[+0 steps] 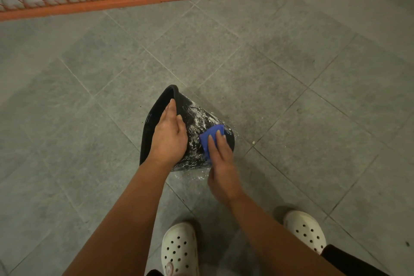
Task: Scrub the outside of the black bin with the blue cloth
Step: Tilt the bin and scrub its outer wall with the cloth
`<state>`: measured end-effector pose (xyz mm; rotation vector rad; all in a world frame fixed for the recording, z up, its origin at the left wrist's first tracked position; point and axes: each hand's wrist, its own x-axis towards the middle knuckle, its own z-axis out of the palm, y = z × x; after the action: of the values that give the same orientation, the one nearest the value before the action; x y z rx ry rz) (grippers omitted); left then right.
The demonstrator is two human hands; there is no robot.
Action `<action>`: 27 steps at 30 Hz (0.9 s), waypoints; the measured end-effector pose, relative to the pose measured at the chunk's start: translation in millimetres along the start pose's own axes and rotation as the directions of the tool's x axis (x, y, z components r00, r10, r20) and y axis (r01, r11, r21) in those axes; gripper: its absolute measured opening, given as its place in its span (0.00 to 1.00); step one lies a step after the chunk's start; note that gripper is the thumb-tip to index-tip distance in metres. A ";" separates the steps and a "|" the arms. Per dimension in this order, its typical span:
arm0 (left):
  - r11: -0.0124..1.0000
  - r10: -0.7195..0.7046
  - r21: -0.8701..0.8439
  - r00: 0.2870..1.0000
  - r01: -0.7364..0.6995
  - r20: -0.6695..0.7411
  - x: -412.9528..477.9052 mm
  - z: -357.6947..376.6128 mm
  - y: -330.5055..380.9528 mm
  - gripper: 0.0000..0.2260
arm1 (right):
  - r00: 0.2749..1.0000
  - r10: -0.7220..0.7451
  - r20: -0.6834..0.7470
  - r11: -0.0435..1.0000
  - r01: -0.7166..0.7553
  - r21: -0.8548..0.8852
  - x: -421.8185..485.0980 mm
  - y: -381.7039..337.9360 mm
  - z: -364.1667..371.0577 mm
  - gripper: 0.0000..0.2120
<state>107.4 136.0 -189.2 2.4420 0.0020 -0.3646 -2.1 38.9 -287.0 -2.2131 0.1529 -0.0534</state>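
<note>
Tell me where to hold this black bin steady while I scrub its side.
Grip the rim of the black bin from its open mouth, on the left, as the left hand does. The bin lies tipped, its outer wall looks soapy and slick, and the rim is a lip to pinch, leaving the wall free for the blue cloth.

No legible text, label, brand, number or sign found anywhere in view.
</note>
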 end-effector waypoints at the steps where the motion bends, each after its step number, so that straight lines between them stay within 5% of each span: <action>1: 1.000 0.000 0.006 1.000 0.000 -0.011 -0.7 0.8 0.5 0.22 | 1.000 -0.005 -0.014 1.000 0.005 -0.020 7.1 1.5 -0.2 0.38; 6: 0.999 0.049 0.015 0.998 -0.050 0.032 -6.2 9.1 8.3 0.23 | 0.984 0.180 0.000 0.983 -0.180 -0.017 5.1 11.6 -5.1 0.36; 13: 0.999 0.033 -0.008 0.999 -0.033 -0.034 -3.6 4.5 3.3 0.22 | 0.998 -0.047 -0.032 0.999 0.047 0.017 11.7 3.6 -7.7 0.33; 18: 0.998 0.054 -0.034 0.999 -0.054 -0.002 -4.2 1.9 2.1 0.22 | 0.992 0.123 -0.016 0.992 -0.123 -0.002 4.3 8.4 -5.4 0.36; 27: 0.996 -0.003 -0.093 1.000 0.005 0.023 -8.4 -1.1 5.7 0.23 | 1.000 0.002 0.018 1.000 -0.002 -0.003 16.6 -8.8 -3.2 0.40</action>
<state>100.2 133.0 -182.7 2.3459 0.0142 -0.3854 14.9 39.4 -278.4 -2.2161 0.1452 -0.0327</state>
